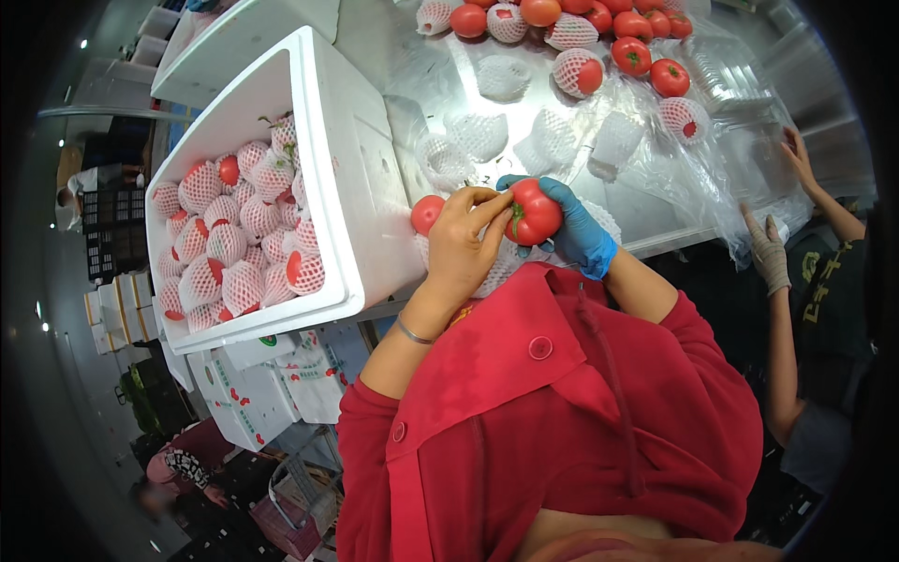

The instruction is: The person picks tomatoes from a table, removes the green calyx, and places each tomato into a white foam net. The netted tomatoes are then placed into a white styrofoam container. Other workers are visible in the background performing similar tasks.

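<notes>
My right hand (579, 228), in a blue glove, holds a large red tomato (537, 212) from the right and below, its green calyx facing left. The bare fingertips of my left hand (467, 235) are pinched together at the calyx edge. Just left of that hand lies another red tomato (427, 214). White foam net sleeves (477, 137) are spread on the metal table (650, 211) beyond my hands. To the left, a white foam box (358, 147) holds several tomatoes in foam nets (226, 242).
Loose and netted tomatoes (632, 56) lie at the table's far side. Clear plastic containers (755, 147) and plastic film stand at the right, near another person's hands (769, 249). Printed white boxes (242, 393) are stacked lower left. Another person (186, 464) bends over dark crates.
</notes>
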`<state>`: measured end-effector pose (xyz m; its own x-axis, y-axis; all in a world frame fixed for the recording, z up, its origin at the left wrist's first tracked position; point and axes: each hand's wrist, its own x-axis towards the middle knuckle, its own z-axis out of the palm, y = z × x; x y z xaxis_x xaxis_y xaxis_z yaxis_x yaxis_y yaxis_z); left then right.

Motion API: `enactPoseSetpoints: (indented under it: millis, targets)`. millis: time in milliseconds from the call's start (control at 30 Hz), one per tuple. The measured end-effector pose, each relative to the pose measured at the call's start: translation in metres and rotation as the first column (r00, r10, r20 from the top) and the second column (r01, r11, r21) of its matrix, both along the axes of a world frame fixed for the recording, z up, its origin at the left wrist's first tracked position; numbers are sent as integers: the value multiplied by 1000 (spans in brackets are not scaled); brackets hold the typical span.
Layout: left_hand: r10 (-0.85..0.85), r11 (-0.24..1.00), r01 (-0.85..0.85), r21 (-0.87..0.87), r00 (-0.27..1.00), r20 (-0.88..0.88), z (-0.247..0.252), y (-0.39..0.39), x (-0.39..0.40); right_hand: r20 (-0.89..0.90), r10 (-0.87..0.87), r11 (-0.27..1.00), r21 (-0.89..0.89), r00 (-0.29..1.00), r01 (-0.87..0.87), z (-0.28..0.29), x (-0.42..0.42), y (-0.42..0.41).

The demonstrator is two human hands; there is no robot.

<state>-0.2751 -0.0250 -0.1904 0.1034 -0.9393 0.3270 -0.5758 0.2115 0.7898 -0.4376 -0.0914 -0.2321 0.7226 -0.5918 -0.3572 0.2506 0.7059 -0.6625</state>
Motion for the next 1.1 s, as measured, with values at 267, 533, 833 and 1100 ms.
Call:
enactPoseSetpoints:
  millis: [267, 533, 833, 1100]
  targets:
    - [-2, 1000, 1, 2, 992, 122, 5, 0, 1, -70, -14, 999, -38, 997, 11, 6, 0, 2]
    - [-124, 992, 117, 42, 953, 276, 8, -1, 4, -90, 18, 975, -220, 996, -38, -3, -6, -5]
    - [-187, 982, 178, 60, 909, 371, 1, 2, 7, -58, 82, 975, -203, 995, -92, -9, -7, -8]
    - [105, 991, -122, 59, 965, 241, -6, 1, -13, -48, -51, 976, -213, 998, 40, -3, 3, -5]
